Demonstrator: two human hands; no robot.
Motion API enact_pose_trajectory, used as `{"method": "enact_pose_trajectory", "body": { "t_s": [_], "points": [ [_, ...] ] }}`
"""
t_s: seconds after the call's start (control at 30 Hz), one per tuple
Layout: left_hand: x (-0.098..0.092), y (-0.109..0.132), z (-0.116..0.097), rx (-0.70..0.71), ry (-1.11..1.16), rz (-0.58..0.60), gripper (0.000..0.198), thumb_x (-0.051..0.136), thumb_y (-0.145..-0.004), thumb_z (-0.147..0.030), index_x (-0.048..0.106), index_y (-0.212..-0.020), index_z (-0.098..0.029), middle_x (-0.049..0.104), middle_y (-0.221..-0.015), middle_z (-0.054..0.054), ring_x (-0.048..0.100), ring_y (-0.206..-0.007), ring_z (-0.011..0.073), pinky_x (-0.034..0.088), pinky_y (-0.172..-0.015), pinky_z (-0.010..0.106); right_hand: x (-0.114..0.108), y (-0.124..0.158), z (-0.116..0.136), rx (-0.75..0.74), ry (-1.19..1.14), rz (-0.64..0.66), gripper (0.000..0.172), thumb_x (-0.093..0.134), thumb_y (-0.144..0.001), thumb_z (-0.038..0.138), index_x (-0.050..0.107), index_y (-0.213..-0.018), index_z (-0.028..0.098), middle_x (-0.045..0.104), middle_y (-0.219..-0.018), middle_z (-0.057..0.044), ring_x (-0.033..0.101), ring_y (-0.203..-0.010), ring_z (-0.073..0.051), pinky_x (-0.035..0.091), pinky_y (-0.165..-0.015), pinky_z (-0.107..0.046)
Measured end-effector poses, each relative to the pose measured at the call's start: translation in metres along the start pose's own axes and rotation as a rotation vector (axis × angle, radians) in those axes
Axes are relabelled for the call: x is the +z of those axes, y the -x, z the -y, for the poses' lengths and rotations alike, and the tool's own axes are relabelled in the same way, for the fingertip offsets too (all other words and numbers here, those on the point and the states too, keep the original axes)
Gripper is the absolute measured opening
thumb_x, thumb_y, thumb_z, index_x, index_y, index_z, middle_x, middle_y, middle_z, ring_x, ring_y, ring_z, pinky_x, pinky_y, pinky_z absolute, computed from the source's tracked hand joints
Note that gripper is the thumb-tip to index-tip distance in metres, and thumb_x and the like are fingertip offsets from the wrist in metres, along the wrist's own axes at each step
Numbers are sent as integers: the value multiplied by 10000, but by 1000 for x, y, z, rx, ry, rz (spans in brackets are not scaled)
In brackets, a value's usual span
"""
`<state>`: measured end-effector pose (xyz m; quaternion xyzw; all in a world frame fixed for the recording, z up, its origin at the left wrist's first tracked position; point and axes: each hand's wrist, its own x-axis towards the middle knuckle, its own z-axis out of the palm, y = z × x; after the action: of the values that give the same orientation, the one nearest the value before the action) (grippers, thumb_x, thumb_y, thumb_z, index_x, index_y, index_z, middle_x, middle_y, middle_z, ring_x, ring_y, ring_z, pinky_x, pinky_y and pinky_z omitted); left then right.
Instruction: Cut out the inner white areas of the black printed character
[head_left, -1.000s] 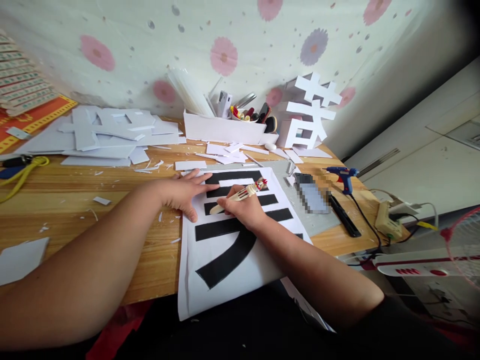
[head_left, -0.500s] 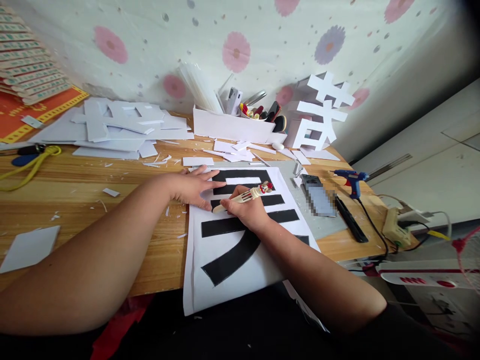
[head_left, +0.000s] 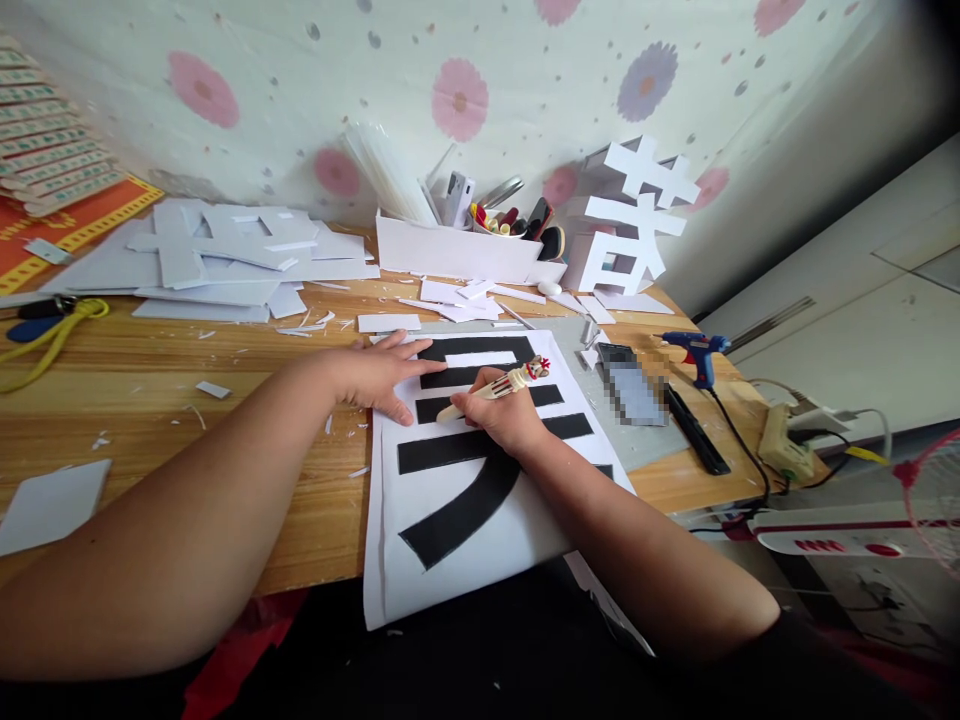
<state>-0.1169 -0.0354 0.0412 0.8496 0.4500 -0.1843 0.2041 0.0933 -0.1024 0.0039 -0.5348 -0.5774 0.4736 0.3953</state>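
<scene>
Beyond the sheet, scraps litter a wooden table before flowered wallcovering.

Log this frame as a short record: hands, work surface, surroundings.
left_hand: open, fingers spread over the upper left of the sheet; left hand
right_hand: right hand grips a pen with a figure topper; tip contact unclear
sheet: white printed sheet, thick black strokes, near end past the table edge
surface: wooden table, scattered white scraps
right_side: phone, blue glue gun
back: white box with contents, raised white character
left_side: stacked white boards
</scene>
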Motion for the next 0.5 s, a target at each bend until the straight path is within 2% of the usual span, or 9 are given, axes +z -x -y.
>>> {"method": "enact_pose_trajectory", "body": {
  "t_s": [0.23, 0.5],
  "points": [
    [2, -1, 2, 22, -5, 0, 1023, 720, -714, -542, 219, -1593, -393, -64, -1706, 12, -111, -1547, 385, 83, -1202, 656, -13, 2, -2, 20, -36, -36, 304, 748, -649, 344, 472, -591, 228, 561, -451, 53, 466, -419, -97, 353, -452, -237],
    [1, -1, 2, 2, 21, -1, 1021, 729, -707, -500, 229, -1591, -397, -69, -1702, 2, -138, -1544, 366, 74, -1214, 635, -25, 3, -4, 18, -47, -67, 297, 735, -637, 339, 465, -582, 230, 536, -431, 58, 489, -422, -105, 344, -450, -235]
  ]
}}
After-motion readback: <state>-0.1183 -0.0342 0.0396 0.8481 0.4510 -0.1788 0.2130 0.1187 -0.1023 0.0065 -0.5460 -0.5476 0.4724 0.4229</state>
